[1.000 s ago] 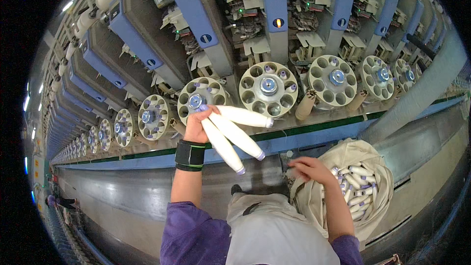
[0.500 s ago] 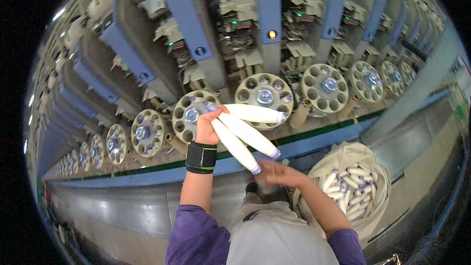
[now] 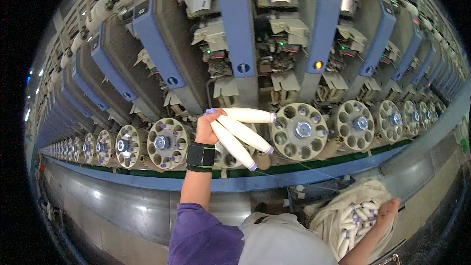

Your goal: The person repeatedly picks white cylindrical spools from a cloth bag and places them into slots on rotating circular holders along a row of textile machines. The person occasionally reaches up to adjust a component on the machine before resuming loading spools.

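Note:
My left hand [image 3: 210,126], with a black band on its wrist, is closed round the narrow ends of three white yarn bobbins [image 3: 248,115]. Their purple-tipped ends fan out to the right and downward. Thin yarn ends [image 3: 319,175] stretch from the bobbins toward my right hand [image 3: 388,211]. That hand is far out at the right, above a cloth sack [image 3: 327,216], its fingers blurred but seemingly closed on the yarn. In the sack lie many white bobbins [image 3: 360,216] with purple ends. Round bobbin magazine [image 3: 300,131] stands just right of the held bobbins.
A long row of winding machine units with blue panels [image 3: 235,24] runs across the back. Each has a round magazine, such as the one [image 3: 168,142] left of my hand. A blue rail [image 3: 147,180] runs along the front, above a metal floor strip [image 3: 122,198].
My right hand has swung from the bobbins' tips far right over the sack, drawing yarn out. My view has shifted left along the machine row; my left hand still grips the bobbins.

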A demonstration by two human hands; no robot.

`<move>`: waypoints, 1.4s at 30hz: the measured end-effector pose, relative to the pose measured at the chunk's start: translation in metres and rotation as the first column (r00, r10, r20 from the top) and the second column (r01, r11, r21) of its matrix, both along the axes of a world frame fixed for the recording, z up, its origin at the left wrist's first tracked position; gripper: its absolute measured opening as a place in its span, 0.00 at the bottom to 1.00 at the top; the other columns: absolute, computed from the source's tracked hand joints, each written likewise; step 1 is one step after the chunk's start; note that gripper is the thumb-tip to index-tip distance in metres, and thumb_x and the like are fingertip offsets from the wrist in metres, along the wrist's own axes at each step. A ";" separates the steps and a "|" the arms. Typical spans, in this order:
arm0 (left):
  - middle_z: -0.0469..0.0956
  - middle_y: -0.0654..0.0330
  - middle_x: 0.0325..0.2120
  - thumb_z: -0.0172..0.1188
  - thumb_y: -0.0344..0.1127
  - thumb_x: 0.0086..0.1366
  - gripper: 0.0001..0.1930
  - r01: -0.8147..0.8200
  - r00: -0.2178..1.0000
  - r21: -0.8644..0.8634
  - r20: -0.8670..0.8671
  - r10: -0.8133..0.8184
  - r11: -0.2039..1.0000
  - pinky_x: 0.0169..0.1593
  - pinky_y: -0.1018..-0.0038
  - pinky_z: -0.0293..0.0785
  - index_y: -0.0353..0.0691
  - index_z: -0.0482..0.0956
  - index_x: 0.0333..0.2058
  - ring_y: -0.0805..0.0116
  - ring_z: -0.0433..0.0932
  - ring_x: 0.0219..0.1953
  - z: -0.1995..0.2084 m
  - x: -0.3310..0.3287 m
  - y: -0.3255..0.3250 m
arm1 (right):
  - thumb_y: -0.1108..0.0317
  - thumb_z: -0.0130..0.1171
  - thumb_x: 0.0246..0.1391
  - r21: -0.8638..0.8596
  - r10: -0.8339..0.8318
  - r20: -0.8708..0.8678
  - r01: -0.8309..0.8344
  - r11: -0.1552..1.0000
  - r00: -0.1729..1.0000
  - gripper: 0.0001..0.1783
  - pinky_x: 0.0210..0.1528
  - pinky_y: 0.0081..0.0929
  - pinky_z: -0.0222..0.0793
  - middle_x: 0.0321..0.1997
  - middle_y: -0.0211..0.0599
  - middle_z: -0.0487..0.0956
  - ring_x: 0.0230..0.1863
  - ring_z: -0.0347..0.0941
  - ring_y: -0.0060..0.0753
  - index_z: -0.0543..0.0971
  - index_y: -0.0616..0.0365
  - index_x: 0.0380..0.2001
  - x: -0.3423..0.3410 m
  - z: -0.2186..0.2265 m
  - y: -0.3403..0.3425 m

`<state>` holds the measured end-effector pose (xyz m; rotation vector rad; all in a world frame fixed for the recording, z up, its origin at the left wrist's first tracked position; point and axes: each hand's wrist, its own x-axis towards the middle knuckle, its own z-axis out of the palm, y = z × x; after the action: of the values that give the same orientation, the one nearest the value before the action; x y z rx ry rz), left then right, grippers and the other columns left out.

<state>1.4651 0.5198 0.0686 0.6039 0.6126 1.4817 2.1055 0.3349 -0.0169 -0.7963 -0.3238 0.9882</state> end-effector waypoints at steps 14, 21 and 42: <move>0.72 0.53 0.29 0.50 0.31 0.54 0.07 0.243 0.963 0.009 0.117 -0.242 0.970 0.45 0.65 0.68 0.32 0.71 0.29 0.58 0.71 0.33 -0.007 0.081 0.049 | 0.65 0.48 0.50 -0.229 0.640 0.722 -0.781 0.581 0.264 0.37 0.60 0.30 0.52 0.63 0.44 0.53 0.63 0.51 0.37 0.46 0.56 0.61 -0.301 0.045 0.194; 0.74 0.54 0.27 0.51 0.33 0.56 0.09 0.111 0.981 -0.061 0.167 -0.099 0.992 0.43 0.64 0.70 0.32 0.72 0.30 0.58 0.73 0.32 -0.035 0.086 0.045 | 0.64 0.51 0.53 -0.458 0.907 0.293 -0.877 -0.145 -0.303 0.23 0.18 0.16 0.62 0.28 0.33 0.75 0.22 0.68 0.19 0.64 0.58 0.52 -0.272 0.075 0.146; 0.71 0.52 0.38 0.53 0.27 0.54 0.05 -0.058 0.998 0.009 -0.013 0.058 0.998 0.48 0.64 0.67 0.32 0.71 0.29 0.58 0.72 0.40 -0.005 0.131 -0.051 | 0.66 0.52 0.53 -0.109 0.981 0.138 -0.983 0.150 0.135 0.15 0.11 0.12 0.48 0.23 0.29 0.72 0.12 0.55 0.12 0.67 0.61 0.42 -0.222 0.036 0.208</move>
<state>1.5958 0.4687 0.0636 0.6078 0.6389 1.5367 1.8834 0.5424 0.0190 -0.5824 -1.1406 2.2181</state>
